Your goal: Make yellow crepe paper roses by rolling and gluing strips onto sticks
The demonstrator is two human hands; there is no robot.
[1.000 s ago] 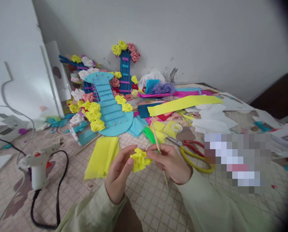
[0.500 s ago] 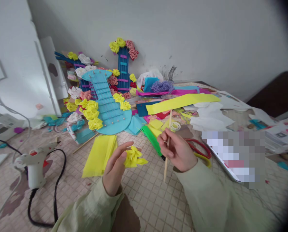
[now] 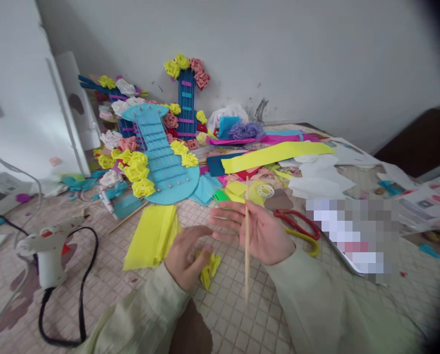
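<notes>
- Starting well left of the left hand: white glue gun [image 3: 50,255], black cord [image 3: 81,305] looped between it and the left sleeve. Mind that loop when swinging the arm out.
- Just left of the left hand: yellow paper sheets [image 3: 149,238], stacked flat. Leave the fingers clear of them so they don't fan out.
- Left hand [image 3: 193,260]: fingers curled, thumb across from them. Can't tell if it's pinching or only touching.
- Yellow paper flower [image 3: 210,270]: at the left hand's thumb, on the side toward the right hand, partly hidden. Folds look soft, so I'd hold it lightly by the base; squeezing would probably flatten the petals.
- Wooden stick [image 3: 247,241]: across the right hand, near upright, lower end blurred. Best to point the tip away from the flower while turning the hand.
- Right hand [image 3: 266,233]: palm exposed, fingers straight toward the left hand. Grip on the stick isn't clear; I'd settle it between thumb and forefinger first.
- Just right of the right hand: red and yellow handles [image 3: 317,233] on the table. Watch the sleeve there.
</notes>
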